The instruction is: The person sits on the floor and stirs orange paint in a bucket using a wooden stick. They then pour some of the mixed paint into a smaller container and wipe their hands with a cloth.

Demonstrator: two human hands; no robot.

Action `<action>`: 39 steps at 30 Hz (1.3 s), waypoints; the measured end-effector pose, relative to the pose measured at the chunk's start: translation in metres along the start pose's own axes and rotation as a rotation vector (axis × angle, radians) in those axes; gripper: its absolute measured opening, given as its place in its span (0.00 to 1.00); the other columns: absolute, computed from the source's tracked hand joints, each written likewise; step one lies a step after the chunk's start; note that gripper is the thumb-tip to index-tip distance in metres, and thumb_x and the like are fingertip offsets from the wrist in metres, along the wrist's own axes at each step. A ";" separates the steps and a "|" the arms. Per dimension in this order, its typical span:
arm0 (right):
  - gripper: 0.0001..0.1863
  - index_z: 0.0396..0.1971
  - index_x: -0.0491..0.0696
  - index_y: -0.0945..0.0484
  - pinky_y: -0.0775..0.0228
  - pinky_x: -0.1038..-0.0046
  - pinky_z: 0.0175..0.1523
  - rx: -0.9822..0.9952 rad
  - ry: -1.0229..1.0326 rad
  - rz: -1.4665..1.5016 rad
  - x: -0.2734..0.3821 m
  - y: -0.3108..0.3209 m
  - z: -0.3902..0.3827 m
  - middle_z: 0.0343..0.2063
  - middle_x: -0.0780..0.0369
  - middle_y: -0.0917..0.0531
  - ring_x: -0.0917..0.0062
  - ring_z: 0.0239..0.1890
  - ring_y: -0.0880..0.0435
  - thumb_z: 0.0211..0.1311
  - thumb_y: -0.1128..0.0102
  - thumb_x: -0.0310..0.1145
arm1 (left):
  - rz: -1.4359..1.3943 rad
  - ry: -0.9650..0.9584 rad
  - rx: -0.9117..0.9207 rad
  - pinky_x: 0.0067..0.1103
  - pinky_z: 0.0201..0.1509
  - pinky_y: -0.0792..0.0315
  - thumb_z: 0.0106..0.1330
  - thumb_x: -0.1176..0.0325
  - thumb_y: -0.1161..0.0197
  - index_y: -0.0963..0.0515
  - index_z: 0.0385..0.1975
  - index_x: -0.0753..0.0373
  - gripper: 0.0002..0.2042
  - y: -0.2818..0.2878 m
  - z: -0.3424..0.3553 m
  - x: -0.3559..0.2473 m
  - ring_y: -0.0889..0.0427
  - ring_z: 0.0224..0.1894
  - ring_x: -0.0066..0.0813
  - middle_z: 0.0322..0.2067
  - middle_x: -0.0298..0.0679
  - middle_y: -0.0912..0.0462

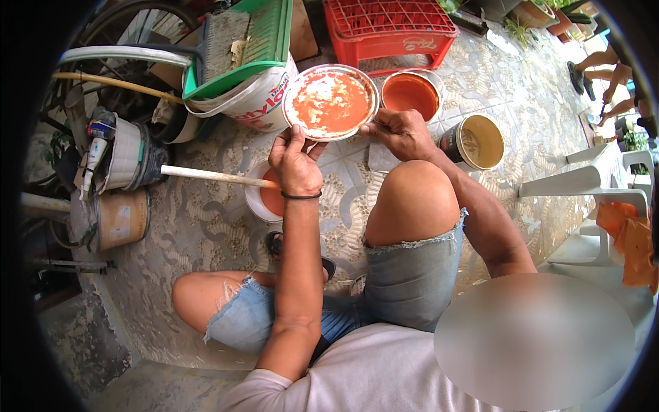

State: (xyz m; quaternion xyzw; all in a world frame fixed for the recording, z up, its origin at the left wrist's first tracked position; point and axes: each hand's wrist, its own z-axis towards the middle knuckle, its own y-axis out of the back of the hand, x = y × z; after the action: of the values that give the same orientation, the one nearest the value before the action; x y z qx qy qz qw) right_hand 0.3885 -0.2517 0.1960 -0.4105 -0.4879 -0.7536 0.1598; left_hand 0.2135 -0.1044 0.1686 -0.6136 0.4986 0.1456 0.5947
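Both hands hold a paint-coated lid

Left hand (296,165) and right hand (398,132) grip the lid (331,101); can (410,94) and bucket (269,198) hold orange paint.

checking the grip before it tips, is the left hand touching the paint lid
Touching. The head view shows the left hand with fingertips gripping the lower rim of the round paint lid.

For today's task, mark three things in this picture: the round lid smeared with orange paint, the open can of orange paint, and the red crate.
Round lid (331,101), head view, on its paint-smeared face.
Open can of orange paint (410,94), head view, on the paint surface.
Red crate (388,24), head view, on its top grid.
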 end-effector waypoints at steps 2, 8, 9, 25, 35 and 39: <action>0.21 0.26 0.41 0.18 0.38 0.64 0.26 -0.057 0.029 -0.027 -0.005 -0.008 0.002 0.15 0.55 0.28 0.72 0.18 0.34 0.65 0.29 0.46 | -0.015 0.005 -0.017 0.36 0.40 0.11 0.74 0.69 0.37 0.25 0.46 0.65 0.08 -0.002 0.001 0.001 0.12 0.38 0.33 0.42 0.44 0.14; 0.24 0.26 0.41 0.18 0.31 0.60 0.29 -0.185 -0.168 0.024 -0.029 -0.024 0.007 0.16 0.52 0.23 0.61 0.19 0.21 0.66 0.32 0.50 | 0.019 -0.090 0.003 0.37 0.41 0.10 0.73 0.71 0.37 0.27 0.48 0.67 0.10 -0.011 -0.006 0.004 0.13 0.40 0.33 0.44 0.45 0.16; 0.24 0.25 0.40 0.18 0.31 0.60 0.30 -0.133 -0.207 0.032 -0.038 -0.019 0.007 0.16 0.52 0.23 0.63 0.20 0.21 0.67 0.33 0.50 | 0.017 -0.071 0.018 0.38 0.42 0.10 0.73 0.71 0.37 0.27 0.50 0.66 0.11 -0.018 -0.009 0.009 0.13 0.41 0.34 0.45 0.45 0.16; 0.32 0.72 0.42 0.36 0.26 0.64 0.61 0.035 -0.361 0.446 -0.103 -0.041 -0.043 0.62 0.48 0.23 0.65 0.63 0.20 0.75 0.40 0.40 | 0.149 -0.225 0.171 0.30 0.39 0.09 0.70 0.73 0.33 0.29 0.43 0.66 0.11 -0.008 0.016 0.001 0.14 0.40 0.28 0.40 0.40 0.19; 0.25 0.60 0.38 0.26 0.19 0.72 0.45 -0.518 -0.590 0.557 -0.141 0.015 -0.077 0.47 0.54 0.15 0.69 0.50 0.12 0.76 0.41 0.43 | 0.412 -0.324 0.338 0.23 0.39 0.13 0.70 0.71 0.32 0.28 0.41 0.68 0.11 -0.046 0.036 0.051 0.16 0.36 0.23 0.35 0.39 0.19; 0.29 0.64 0.37 0.30 0.21 0.62 0.53 -0.498 0.066 -0.321 -0.142 0.038 -0.037 0.52 0.49 0.16 0.59 0.53 0.14 0.75 0.43 0.45 | 0.742 -0.486 0.448 0.23 0.36 0.21 0.68 0.71 0.29 0.25 0.38 0.66 0.10 -0.055 0.035 0.070 0.17 0.32 0.20 0.33 0.36 0.17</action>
State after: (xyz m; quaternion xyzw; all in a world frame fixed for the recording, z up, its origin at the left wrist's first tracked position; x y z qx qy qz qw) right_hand 0.4829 -0.3247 0.1018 -0.3301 -0.3411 -0.8787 -0.0514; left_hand 0.3034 -0.1159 0.1378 -0.2001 0.5493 0.3755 0.7192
